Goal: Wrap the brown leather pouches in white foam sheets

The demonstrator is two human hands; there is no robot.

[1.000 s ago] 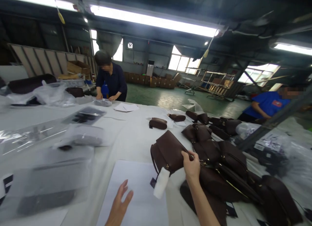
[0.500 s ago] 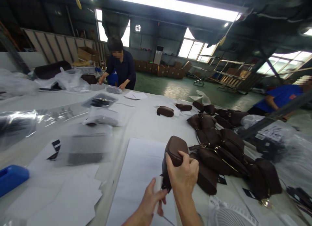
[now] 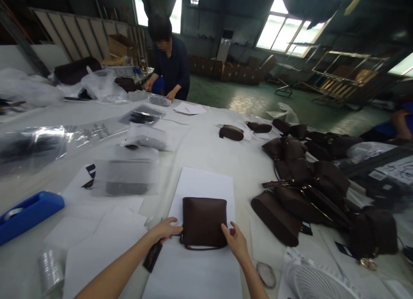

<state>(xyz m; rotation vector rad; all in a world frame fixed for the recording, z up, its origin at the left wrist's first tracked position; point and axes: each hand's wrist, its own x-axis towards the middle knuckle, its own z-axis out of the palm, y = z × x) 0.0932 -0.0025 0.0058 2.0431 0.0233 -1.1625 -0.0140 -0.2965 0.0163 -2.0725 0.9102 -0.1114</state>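
A dark brown zip pouch (image 3: 204,221) lies flat-faced over white paper sheets (image 3: 206,183) in front of me. My left hand (image 3: 166,230) is closed at its left edge, with thumb and curled fingers by the corner. Below that hand a black hang tag (image 3: 152,257) sticks out; what it is fastened to is hidden. At the pouch's right edge my right hand (image 3: 236,239) grips with the thumb in front, the other fingers partly behind. A thin strap or zip edge runs along the pouch's lower side.
Several brown bags (image 3: 297,174) are heaped on the right. A blue tape dispenser (image 3: 32,213), a clear tape roll (image 3: 50,271) and bagged items (image 3: 127,178) lie left. A ring-shaped object (image 3: 266,275) and a white fan (image 3: 318,273) are near right. A co-worker (image 3: 171,62) stands across the table.
The pouch was held up and tilted, its end toward me; now it lies lower with its broad face showing. My hands have moved apart to its two sides. The view has tipped down.
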